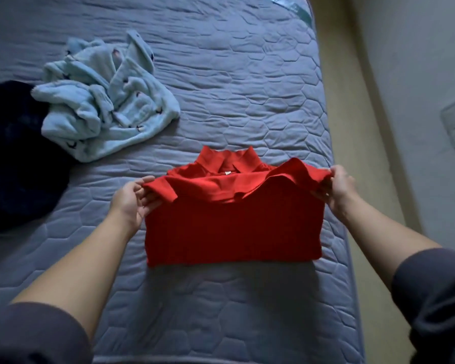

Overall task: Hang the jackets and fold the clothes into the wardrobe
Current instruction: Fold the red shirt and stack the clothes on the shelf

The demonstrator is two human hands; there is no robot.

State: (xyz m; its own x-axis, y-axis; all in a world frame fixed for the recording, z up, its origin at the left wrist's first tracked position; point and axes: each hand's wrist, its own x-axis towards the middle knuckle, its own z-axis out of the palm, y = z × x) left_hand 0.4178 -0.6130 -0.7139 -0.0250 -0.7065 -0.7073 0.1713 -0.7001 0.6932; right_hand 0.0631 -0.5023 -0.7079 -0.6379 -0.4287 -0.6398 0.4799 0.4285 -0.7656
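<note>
Bed: a quilted grey-blue mattress (221,74) fills the view, with a wall along its right side.
Progress: early, by the look of it; one piece half-folded, two untouched, no wardrobe in view.
Red shirt (231,227): lies near the bed's close edge, sides tucked in, collar farthest away, lower part raised over the middle.
Dark garment (16,158): heaped at far left.
Blue fleece (103,106): crumpled against it.
Left hand (132,198): pinches the raised fold's left corner.
Right hand (336,187): pinches its right corner.
</note>
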